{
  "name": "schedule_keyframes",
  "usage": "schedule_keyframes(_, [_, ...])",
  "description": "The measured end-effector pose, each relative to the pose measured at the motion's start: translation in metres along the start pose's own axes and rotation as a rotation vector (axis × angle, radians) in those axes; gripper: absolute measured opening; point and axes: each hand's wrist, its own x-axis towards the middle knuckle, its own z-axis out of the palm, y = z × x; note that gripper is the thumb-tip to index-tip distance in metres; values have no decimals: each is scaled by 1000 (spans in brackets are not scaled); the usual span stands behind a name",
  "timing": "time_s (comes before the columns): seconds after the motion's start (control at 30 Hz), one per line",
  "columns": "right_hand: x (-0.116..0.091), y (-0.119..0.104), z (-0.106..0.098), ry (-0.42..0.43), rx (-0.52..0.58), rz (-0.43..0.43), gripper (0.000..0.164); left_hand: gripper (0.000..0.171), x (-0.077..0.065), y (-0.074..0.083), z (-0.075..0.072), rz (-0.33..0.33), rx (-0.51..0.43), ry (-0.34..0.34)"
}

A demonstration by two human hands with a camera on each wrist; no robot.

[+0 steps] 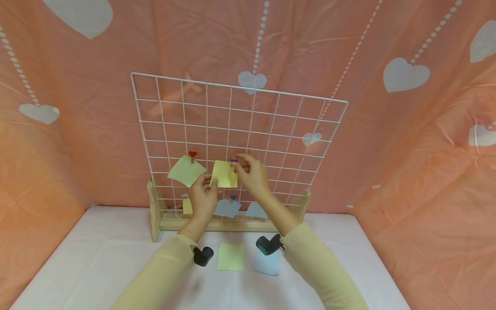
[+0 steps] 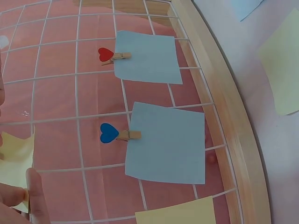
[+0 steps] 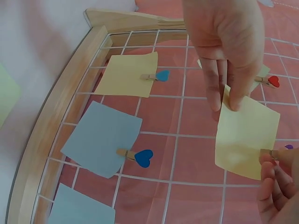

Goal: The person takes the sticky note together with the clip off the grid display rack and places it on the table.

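My left hand (image 1: 204, 198) pinches the lower left edge of a yellow paper note (image 1: 224, 174) held against a white wire grid (image 1: 267, 115). At the note's upper right corner, my right hand (image 1: 253, 176) grips a small wooden clothespin (image 3: 274, 154) with a purple top (image 1: 234, 160). In the right wrist view the clothespin's tip overlaps the note's edge. To the left, a pale green note (image 1: 186, 171) hangs from a clothespin with a red heart (image 1: 192, 153). Below hang a blue note (image 2: 166, 142) on a blue-heart clothespin (image 2: 110, 133) and another blue note (image 2: 148, 58) on a red-heart clothespin (image 2: 106, 54).
The grid stands in a wooden base (image 1: 221, 225) on a white-covered table (image 1: 104, 249). A yellow note (image 3: 128, 74) hangs at the grid's lower left. On the table lie a yellow-green note (image 1: 230, 257) and a blue note (image 1: 266, 263). Pink cloth (image 1: 97, 142) surrounds the table.
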Motion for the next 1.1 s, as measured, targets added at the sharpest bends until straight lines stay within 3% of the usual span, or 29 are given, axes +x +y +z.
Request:
schedule_keyframes(0.3, [2,-5,-1,69,-5,-51,19,24,0,0,-2,-16,21,-8])
schedule_keyframes(0.53, [4,-7,-1,94,0,-23,20,22,0,0,-3,-4,7,-4])
schedule_keyframes(0.63, [4,-6,0,105,52,7,20,21,0,0,-3,3,10,3])
schedule_keyframes(0.87, [5,-12,-5,199,283,27,14,19,-4,0,-4,-7,20,27])
schedule_keyframes(1.1, [-2,-10,-12,176,389,75,15,17,-11,-2,-10,-41,-18,-4])
